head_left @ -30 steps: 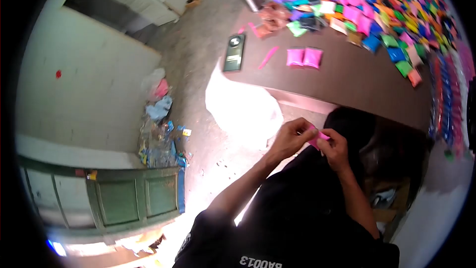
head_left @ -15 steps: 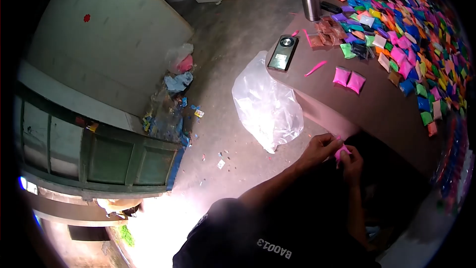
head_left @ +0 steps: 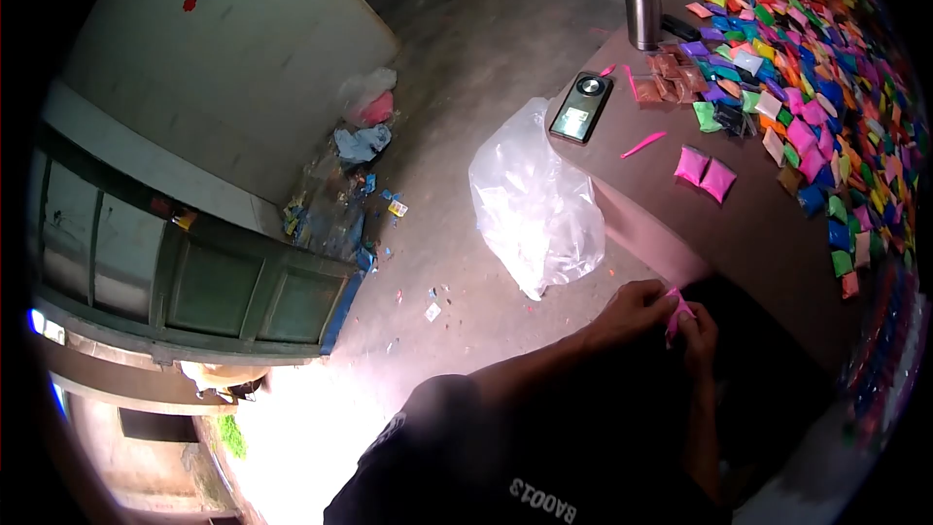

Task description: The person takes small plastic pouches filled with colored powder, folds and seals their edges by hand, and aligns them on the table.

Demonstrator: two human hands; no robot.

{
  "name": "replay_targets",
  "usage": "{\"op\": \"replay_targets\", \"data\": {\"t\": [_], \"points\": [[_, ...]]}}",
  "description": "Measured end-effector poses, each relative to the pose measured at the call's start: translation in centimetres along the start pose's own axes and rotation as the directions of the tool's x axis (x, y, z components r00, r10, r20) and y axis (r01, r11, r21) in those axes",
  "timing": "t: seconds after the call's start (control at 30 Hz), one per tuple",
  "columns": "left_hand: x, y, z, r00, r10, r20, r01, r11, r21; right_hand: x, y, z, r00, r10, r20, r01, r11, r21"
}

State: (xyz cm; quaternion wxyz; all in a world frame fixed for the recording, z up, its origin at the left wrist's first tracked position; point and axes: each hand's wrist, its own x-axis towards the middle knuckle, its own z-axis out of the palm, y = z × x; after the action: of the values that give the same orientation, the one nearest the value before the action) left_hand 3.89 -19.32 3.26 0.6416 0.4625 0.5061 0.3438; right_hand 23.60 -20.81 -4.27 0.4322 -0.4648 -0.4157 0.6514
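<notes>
My left hand (head_left: 634, 311) and my right hand (head_left: 697, 332) are close together in front of my body, just off the table's near edge. Between their closed fingers is a small bright pink packet (head_left: 677, 316), partly covered by the fingers. The left fingers pinch its upper end, while the right thumb and fingers grip its lower part. On the brown table (head_left: 753, 253) beyond them lie two plump pink packets (head_left: 705, 173), side by side. A thin pink plastic strip, knife-like in shape (head_left: 643, 144), rests to their left.
Many colourful packets (head_left: 777, 68) cover the table's far right. Brownish packets (head_left: 666, 78), a phone-like device (head_left: 581, 107) and a steel flask (head_left: 641, 0) stand or lie near its left edge. A clear plastic bag (head_left: 539, 214) sits on the floor beside the table; litter (head_left: 335, 204) lies by the wall.
The view has shifted slightly, so the table's things appear farther right and lower. Both hands still hold the pink packet, which now looks narrower and turned between the fingers.
</notes>
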Motion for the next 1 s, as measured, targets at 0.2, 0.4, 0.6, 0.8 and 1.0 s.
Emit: {"op": "replay_targets", "data": {"t": [0.2, 0.4, 0.6, 0.8, 1.0], "points": [[0.8, -3.6, -0.2, 1.000, -0.006, -0.007, 0.005, 0.984, -0.181, 0.4, 0.0, 0.9, 0.998, 0.067, -0.016, -0.069, 0.992, -0.108], [1.1, -3.2, -1.2, 0.998, 0.067, 0.001, -0.066, 0.990, -0.123, 1.0, 1.4, 0.1, 0.997, -0.068, -0.036, 0.062, 0.987, -0.146], [1.4, -3.9, -1.2, 0.994, 0.105, -0.040, -0.110, 0.984, -0.143, 0.1, -0.7, 1.0, 0.999, -0.040, 0.010, 0.041, 0.965, -0.259], [1.2, -2.4, -0.5, 0.997, 0.076, -0.009, -0.076, 0.987, -0.139, -0.3, -1.2, 1.4, 1.000, -0.008, 0.002, 0.008, 0.991, -0.132], [0.4, -1.9, 0.0, 0.999, -0.014, -0.036, 0.013, 0.999, -0.043, 0.1, 0.5, 1.6, 0.989, -0.110, -0.103, 0.107, 0.994, -0.037]]}}
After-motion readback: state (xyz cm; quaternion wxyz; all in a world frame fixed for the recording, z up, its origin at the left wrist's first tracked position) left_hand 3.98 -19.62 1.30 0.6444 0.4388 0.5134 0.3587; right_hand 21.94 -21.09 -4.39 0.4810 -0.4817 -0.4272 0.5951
